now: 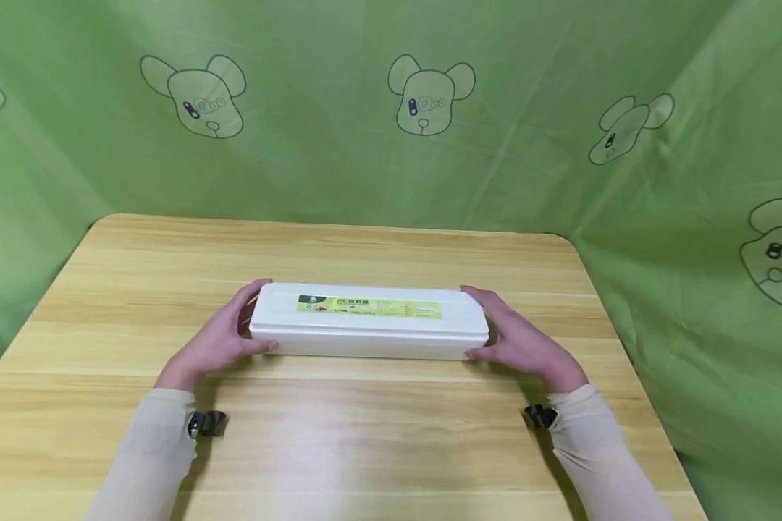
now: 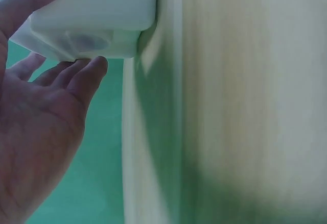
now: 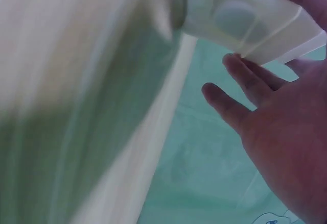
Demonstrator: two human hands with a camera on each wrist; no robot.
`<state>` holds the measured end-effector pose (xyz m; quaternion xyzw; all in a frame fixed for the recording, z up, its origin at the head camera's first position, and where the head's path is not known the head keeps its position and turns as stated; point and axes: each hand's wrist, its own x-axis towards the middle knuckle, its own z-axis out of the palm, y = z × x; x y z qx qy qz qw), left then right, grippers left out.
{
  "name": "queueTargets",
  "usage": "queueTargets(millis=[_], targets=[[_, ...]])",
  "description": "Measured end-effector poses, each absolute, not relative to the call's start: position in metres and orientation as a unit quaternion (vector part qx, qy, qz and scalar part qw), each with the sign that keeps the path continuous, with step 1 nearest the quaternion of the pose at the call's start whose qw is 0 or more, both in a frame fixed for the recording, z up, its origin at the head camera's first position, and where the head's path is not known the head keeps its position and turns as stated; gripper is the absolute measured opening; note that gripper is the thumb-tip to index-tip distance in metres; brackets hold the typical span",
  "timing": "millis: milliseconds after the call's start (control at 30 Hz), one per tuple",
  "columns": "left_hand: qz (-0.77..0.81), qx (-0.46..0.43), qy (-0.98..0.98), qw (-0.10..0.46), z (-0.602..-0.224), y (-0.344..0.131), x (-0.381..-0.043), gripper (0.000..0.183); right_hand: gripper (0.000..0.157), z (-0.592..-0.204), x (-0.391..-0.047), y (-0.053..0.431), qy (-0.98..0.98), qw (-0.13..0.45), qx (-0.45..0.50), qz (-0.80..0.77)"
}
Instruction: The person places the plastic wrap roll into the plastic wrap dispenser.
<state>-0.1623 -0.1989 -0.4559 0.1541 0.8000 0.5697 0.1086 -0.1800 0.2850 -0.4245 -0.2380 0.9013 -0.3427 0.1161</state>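
Observation:
A long white cling film box (image 1: 371, 343) with a green and yellow label (image 1: 369, 307) lies crosswise on the wooden table in the head view. My left hand (image 1: 216, 343) holds its left end, thumb at the front and fingers toward the back. At the opposite end, my right hand (image 1: 523, 341) grips it in the same way. The left wrist view shows the box's end (image 2: 97, 7) between thumb and fingers. In the right wrist view, a round shape is visible at the other end of the box (image 3: 204, 9). Whether the box's underside touches the table is unclear.
Around the box spreads the light wood table (image 1: 365, 434) with rounded far corners. A green curtain (image 1: 326, 159) printed with bear heads hangs behind the table and along its sides. Small black devices (image 1: 213, 423) sit at both wrists.

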Motion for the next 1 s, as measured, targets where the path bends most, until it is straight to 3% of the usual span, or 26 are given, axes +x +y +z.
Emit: queueTargets(millis=[200, 533, 1000], targets=[[0.579, 0.17, 0.788, 0.124, -0.454, -0.201, -0.163, 0.11, 0.113, -0.429, -0.182, 0.291, 0.881, 0.127, -0.236, -0.39], [0.586, 0.174, 0.782, 0.123, -0.453, -0.206, -0.167, 0.107, 0.095, -0.407, -0.18, 0.283, 0.863, 0.122, -0.251, -0.421], [0.592, 0.154, 0.78, 0.132, -0.458, -0.206, -0.162, 0.106, 0.095, -0.425, -0.184, 0.294, 0.892, 0.093, -0.269, -0.351]])
